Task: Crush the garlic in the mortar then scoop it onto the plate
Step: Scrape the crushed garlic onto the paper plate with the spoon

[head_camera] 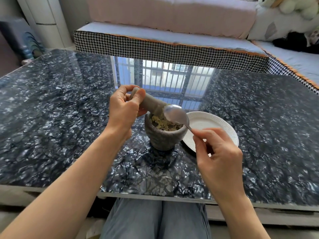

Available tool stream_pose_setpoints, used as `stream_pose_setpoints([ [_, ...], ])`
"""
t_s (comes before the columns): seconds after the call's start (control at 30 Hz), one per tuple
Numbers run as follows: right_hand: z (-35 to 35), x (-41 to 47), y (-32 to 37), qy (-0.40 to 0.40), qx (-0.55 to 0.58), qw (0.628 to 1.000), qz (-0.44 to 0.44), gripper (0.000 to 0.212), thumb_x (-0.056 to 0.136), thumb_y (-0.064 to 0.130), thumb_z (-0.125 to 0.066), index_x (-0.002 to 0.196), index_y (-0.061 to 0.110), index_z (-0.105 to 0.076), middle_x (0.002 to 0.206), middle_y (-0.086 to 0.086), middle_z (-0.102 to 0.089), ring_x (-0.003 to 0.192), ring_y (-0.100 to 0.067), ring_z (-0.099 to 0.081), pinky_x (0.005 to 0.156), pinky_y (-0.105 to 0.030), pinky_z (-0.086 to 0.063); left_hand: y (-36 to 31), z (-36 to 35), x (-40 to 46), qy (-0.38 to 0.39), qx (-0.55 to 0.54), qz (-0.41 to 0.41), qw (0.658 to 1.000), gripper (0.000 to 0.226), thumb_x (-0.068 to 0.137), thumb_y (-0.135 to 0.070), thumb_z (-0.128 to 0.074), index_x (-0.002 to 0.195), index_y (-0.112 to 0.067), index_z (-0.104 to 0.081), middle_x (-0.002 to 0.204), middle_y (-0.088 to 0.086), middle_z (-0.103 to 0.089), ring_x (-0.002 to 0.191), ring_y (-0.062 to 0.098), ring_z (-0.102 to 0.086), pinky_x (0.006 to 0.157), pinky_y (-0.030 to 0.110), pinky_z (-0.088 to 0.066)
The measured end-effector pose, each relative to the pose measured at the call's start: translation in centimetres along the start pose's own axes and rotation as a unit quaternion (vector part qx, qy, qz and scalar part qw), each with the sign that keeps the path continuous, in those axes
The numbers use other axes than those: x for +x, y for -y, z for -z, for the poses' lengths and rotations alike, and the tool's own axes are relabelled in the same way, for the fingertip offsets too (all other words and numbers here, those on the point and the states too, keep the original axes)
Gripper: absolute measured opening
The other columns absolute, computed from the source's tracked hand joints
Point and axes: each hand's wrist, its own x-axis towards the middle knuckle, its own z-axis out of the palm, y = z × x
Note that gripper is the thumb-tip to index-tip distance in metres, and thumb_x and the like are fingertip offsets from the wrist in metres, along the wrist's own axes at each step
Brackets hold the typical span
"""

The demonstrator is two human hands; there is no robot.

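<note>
So the dark marbled glass table [69, 118] fills most of the view, with a sofa [172, 19] up at 12 o'clock. Dead centre sits the stone mortar [162, 138], and the white paper plate [215, 125] is touching it at about 3 o'clock, nothing on it yet as far as I can see. Left hand [122, 109] has its fingers wrapped round the pestle [151, 103], which leans over the mortar's rim from 10 o'clock. Right hand [217, 152] pinches the handle of a metal spoon [176, 114], bowl hovering above the mortar. The garlic [164, 124] inside looks properly mashed, so I'd say crushing is done and the scooping is all still to do.
</note>
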Motion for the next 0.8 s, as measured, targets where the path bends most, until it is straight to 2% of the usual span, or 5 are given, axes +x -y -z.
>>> stream_pose_setpoints([
  [0.2, -0.5, -0.2, -0.5, 0.019, -0.019, 1.000, 0.001, 0.013, 0.084, 0.012, -0.064, 0.095, 0.009, -0.070, 0.085, 0.000, -0.063, 0.071, -0.009, -0.054, 0.064, -0.018, -0.049, 0.2, -0.1, 0.2, -0.007, 0.007, 0.006, 1.000, 0.011, 0.087, -0.022, -0.060, 0.090, -0.014, -0.053, 0.090, 0.005, -0.059, 0.085, 0.018, -0.063, 0.067, 0.033, -0.057],
  [0.33, -0.1, -0.5, -1.0, 0.033, -0.045, 0.998, -0.009, 0.012, 0.082, 0.007, -0.068, 0.094, 0.008, -0.070, 0.086, -0.001, -0.064, 0.067, -0.012, -0.059, 0.065, -0.025, -0.049, 0.3, 0.0, 0.5, -0.018, 0.017, 0.018, 1.000, 0.017, 0.087, -0.026, -0.061, 0.087, -0.011, -0.053, 0.096, 0.012, -0.060, 0.087, 0.023, -0.064, 0.066, 0.034, -0.058],
  [0.5, -0.4, 0.2, 0.0, 0.000, -0.017, 1.000, 0.008, 0.018, 0.084, 0.015, -0.060, 0.097, 0.009, -0.071, 0.085, 0.001, -0.063, 0.069, -0.007, -0.054, 0.063, -0.014, -0.047, 0.5, 0.3, 0.6, -0.028, 0.013, 0.022, 0.999, 0.022, 0.085, -0.028, -0.063, 0.088, -0.009, -0.054, 0.097, 0.013, -0.061, 0.086, 0.025, -0.065, 0.060, 0.030, -0.057],
  [0.7, -0.8, -0.2, -0.5, 0.019, -0.026, 0.999, -0.003, 0.016, 0.084, 0.014, -0.062, 0.097, 0.010, -0.070, 0.085, 0.000, -0.063, 0.068, -0.010, -0.055, 0.063, -0.021, -0.049, 0.8, 0.3, 0.8, -0.036, 0.025, 0.012, 0.999, 0.023, 0.085, -0.031, -0.062, 0.085, -0.012, -0.050, 0.091, 0.008, -0.059, 0.077, 0.020, -0.064, 0.056, 0.025, -0.054],
  [0.8, -0.5, -0.6, -0.8, 0.033, -0.047, 0.998, -0.011, 0.014, 0.081, 0.006, -0.069, 0.094, 0.009, -0.071, 0.085, 0.000, -0.064, 0.064, -0.010, -0.057, 0.065, -0.024, -0.050, 0.9, 0.2, 1.1, -0.036, 0.070, -0.007, 0.997, 0.023, 0.087, -0.032, -0.059, 0.082, -0.013, -0.048, 0.088, 0.007, -0.057, 0.067, 0.016, -0.058, 0.050, 0.023, -0.051],
])
